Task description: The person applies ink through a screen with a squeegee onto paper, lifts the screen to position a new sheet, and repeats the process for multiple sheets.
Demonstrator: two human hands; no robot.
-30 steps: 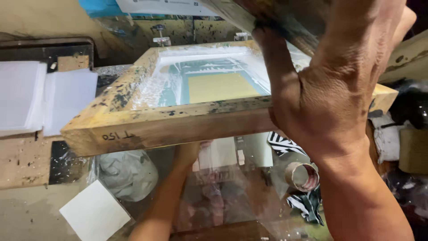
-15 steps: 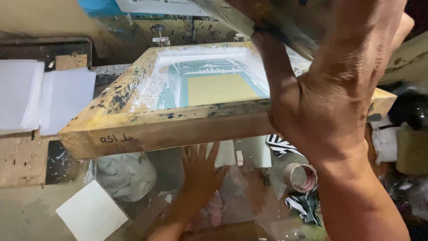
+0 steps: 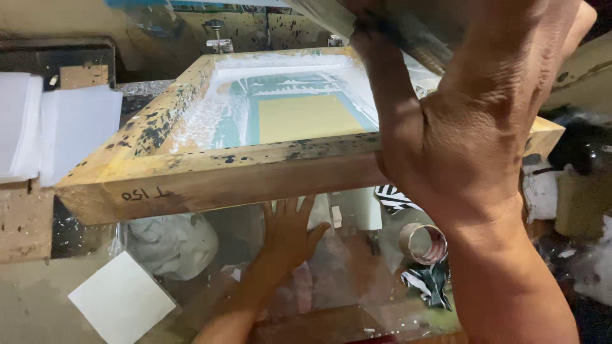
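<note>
Right hand [image 3: 472, 134] fills the upper right of the view, fingers wrapped tight round a squeegee [image 3: 395, 32] w/ a dark, paint-marked handle, only part of it in shot; thumb side and heel of the hand press against the near rail of the wooden screen frame [image 3: 217, 178]. Frame is raised at the near edge, tilted up off the surface below, hinged end toward the back wall. Its rails are yellowish wood flecked w/ black ink spots; the mesh inside shows a pale teal border round a yellow rectangle. Left hand [image 3: 290, 232] reaches in under the lifted frame, fingers spread wide and flat, palm down on a glossy clear sheet [image 3: 344, 274] covering the print bed; holds nothing, just presses. Just left of that hand, under the same sheet area, a crumpled whitish rag [image 3: 172, 245]. Near the lower left, a white square of paper [image 3: 121, 306] lies on the table, apart from the hand. Right of the left hand, a tape roll [image 3: 424, 245] stands on its side, opening toward the camera; black-and-white striped scraps [image 3: 395, 197] lie beside it and below it. Stack of white sheets [image 3: 57, 130] sits at far left, beside the frame's left rail, not touching either hand.
</note>
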